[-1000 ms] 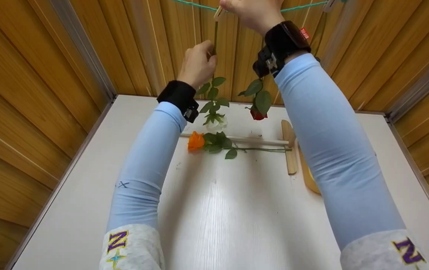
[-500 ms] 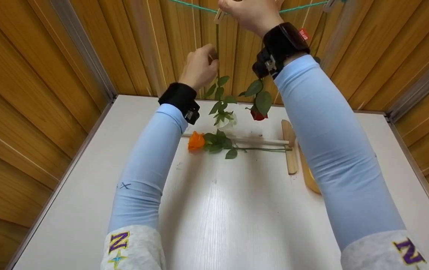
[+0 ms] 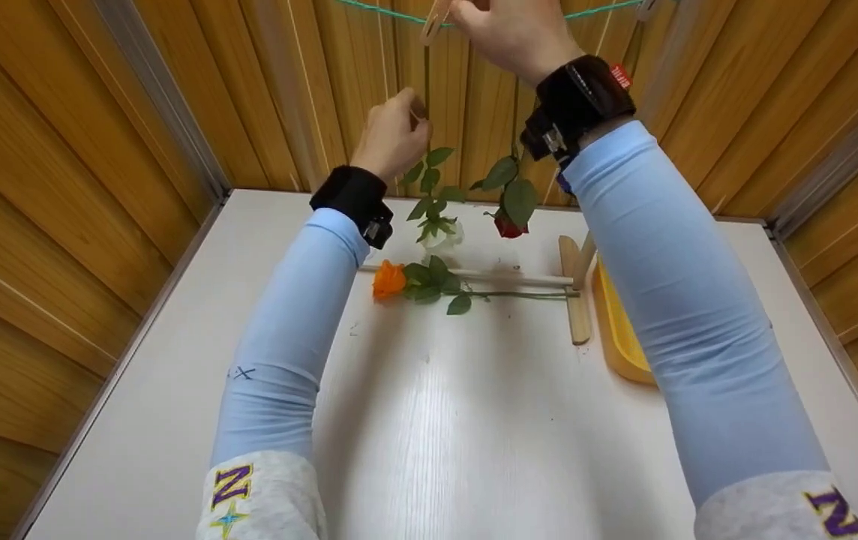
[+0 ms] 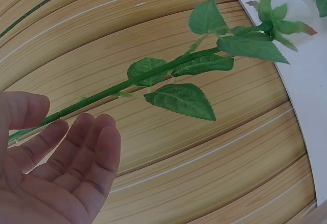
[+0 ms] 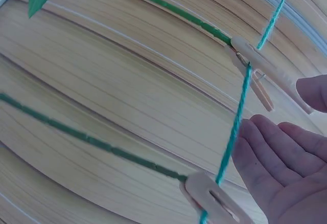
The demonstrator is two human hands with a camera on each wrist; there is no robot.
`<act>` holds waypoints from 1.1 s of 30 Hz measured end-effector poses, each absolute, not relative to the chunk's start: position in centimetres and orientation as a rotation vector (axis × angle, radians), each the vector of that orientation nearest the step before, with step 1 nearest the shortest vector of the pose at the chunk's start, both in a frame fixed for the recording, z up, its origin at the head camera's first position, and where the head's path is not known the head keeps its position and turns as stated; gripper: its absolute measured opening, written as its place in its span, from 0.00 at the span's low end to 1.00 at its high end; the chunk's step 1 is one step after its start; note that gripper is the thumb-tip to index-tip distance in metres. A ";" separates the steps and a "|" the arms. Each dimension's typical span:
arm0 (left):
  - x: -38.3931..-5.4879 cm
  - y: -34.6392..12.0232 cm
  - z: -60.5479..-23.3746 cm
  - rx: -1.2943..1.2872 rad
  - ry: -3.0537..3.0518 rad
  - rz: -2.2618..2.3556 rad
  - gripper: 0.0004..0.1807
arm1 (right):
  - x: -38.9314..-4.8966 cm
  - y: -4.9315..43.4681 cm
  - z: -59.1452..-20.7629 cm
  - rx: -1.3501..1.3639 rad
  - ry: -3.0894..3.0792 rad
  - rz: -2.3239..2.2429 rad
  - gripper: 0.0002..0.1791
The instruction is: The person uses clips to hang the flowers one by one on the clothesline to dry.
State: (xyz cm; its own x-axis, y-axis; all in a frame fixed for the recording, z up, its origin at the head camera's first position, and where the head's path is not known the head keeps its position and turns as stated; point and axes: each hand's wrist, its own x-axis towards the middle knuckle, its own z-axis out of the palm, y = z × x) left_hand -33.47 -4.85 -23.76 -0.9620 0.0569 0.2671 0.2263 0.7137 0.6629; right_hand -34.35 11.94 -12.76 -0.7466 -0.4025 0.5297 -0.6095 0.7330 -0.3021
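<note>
A white rose [image 3: 444, 235] hangs upside down, its green stem [image 4: 110, 90] held at the end by a wooden clothespin [image 5: 265, 73] on a green cord [image 5: 236, 127]. My left hand [image 3: 393, 133] is at the upper stem; in the left wrist view its fingers are spread loosely, with the stem passing by the thumb and index finger. Up at the cord, my right hand [image 3: 519, 37] has its thumb against the clothespin's tail and its other fingers extended, apart from it. Beside the white rose a red rose [image 3: 510, 225] hangs head down from a second clothespin [image 5: 212, 196].
An orange rose [image 3: 389, 281] lies on the white table [image 3: 436, 420], in front of a pale rod [image 3: 519, 279] and with its stem end over a flat wooden piece [image 3: 577, 315]. A yellow container [image 3: 616, 330] stands at right. Wood-patterned panels [image 3: 46, 150] enclose the table.
The white rose has swung slightly right and then back left. My left fingers have loosened from its stem, and my right hand has shifted slightly right, its fingers coming off the clothespin.
</note>
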 end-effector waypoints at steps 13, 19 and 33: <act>-31.8 -6.5 -25.4 -0.270 -2.723 -0.913 0.15 | -29.1 16.8 -16.7 0.993 -2.407 0.710 0.23; -30.2 -7.2 -26.3 -0.285 -2.745 -0.841 0.20 | -28.6 19.4 -20.6 0.980 -2.405 0.796 0.26; -26.2 -7.9 -29.9 -0.361 -2.632 -0.610 0.33 | -27.2 24.5 -29.5 0.805 -2.483 0.784 0.34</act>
